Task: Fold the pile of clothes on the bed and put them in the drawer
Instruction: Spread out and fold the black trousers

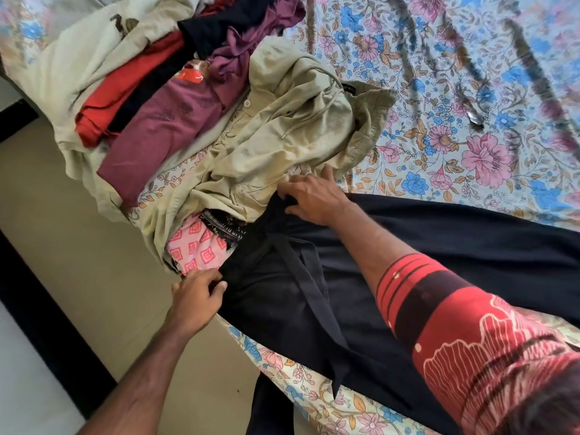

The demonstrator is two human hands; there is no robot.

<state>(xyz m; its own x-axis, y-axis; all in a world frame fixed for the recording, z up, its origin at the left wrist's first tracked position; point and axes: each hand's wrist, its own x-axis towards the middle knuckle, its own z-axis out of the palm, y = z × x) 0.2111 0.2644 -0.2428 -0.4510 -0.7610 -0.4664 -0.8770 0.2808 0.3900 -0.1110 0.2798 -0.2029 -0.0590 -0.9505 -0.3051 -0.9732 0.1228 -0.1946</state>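
The black garment (pixel 361 277) lies spread across the near edge of the bed (pixel 439 89), stretched between both hands, a long dark strip of its cloth trailing back toward the person. The right hand (pixel 314 196) sits at its far corner, fingers curled and bunching a fold of the black cloth against the sheet. The left hand (pixel 197 296) works the near corner at the bed's edge, thumb and fingers pinching the black hem. Just beyond the left hand a pink diamond-print cloth (pixel 197 246) pokes out from under a crumpled olive shirt (pixel 282 127), which lies touching the right hand's fingertips. Farther out past both hands the pile of clothes (pixel 163 98) carries on: a maroon top (pixel 163 133), a red piece (pixel 125 89), a purple garment (pixel 251 36) and a cream one (pixel 94 42), all heaped together. The floral bedsheet runs wide to the right of the right hand. A red patterned sleeve (pixel 455 324) covers the right upper arm.
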